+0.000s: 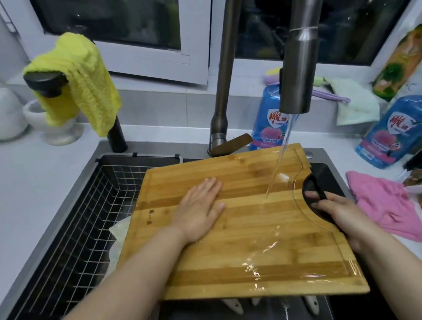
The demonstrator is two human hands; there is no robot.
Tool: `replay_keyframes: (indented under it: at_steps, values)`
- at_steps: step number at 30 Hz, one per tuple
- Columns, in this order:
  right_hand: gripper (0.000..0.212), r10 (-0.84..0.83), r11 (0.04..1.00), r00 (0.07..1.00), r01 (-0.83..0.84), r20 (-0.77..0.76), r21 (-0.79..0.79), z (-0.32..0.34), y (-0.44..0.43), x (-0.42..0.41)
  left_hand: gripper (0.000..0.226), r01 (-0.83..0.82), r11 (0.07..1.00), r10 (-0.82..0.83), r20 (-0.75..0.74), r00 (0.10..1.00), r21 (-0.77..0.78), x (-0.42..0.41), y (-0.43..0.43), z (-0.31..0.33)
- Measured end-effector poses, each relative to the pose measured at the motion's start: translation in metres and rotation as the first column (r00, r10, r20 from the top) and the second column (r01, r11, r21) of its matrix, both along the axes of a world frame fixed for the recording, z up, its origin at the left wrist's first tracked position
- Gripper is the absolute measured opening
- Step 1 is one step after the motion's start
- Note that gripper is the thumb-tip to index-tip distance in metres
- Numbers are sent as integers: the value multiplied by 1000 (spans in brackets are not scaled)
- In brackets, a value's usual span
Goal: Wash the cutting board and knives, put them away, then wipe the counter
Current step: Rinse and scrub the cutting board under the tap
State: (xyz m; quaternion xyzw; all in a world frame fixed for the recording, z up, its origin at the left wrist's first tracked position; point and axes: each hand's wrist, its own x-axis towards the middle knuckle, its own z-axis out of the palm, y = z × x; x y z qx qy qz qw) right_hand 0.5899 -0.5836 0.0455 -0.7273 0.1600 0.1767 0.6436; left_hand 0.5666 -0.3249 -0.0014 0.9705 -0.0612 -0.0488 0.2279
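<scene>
Left hand (198,210) is lying flat with straight fingers on the middle of the cutting board (247,237), while the right hand (338,216) is curling round the dark handle cut-out at its right end. The board is spanning the sink (166,145) lengthwise from left to right. Water (280,160) is landing nearer the right hand, so the left looks freer to rub. Pale knife handles (234,305) are showing beneath the near edge.

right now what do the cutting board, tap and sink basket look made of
Cutting board: likely bamboo, wet and glossy; glued strips in light and dark bands. Tap: brushed metal, soft grey sheen. Sink basket: thin metal wire grid, probably steel.
</scene>
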Motion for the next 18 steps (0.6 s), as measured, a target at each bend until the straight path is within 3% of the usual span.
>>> replay_keyframes:
  at_steps: [4, 6, 8, 10, 12, 14, 15, 17, 18]
  values:
    - [31, -28, 999, 1000, 28, -7, 41, -3, -6, -5, 58, -299, 952, 303, -85, 949, 58, 21, 66, -16]
    - [33, -59, 997, 998, 59, -1, 41, -6, -11, -5, 59, -349, 930, 361, -114, 926, 113, 18, 71, -18]
    - [33, -87, 996, 996, 87, 12, 16, -6, -12, -5, 58, -311, 949, 314, -115, 942, 41, 7, 55, -13]
    - [34, -91, 996, 996, 91, 20, -3, -7, -13, -4, 55, -157, 987, 155, -69, 986, -32, -20, 27, -7]
    - [35, -89, 996, 995, 89, 35, -14, -7, -11, -6, 50, 58, 998, -61, 216, 975, 20, -54, -1, -7]
    - [33, -89, 996, 995, 90, 42, -14, -7, -9, -9, 62, 119, 984, -148, 239, 960, 133, -70, -4, -7]
    - [32, -87, 996, 996, 87, 37, -11, -7, -8, -11, 71, 83, 990, -105, 209, 972, 111, -72, 6, -10]
    - [32, -90, 996, 995, 90, 33, -7, -7, -5, -15, 89, -90, 995, 90, -3, 996, 51, -71, 38, -19]
    - [31, -93, 996, 995, 94, 35, -9, -7, -4, -16, 101, -147, 987, 148, -3, 989, 59, -71, 52, -20]
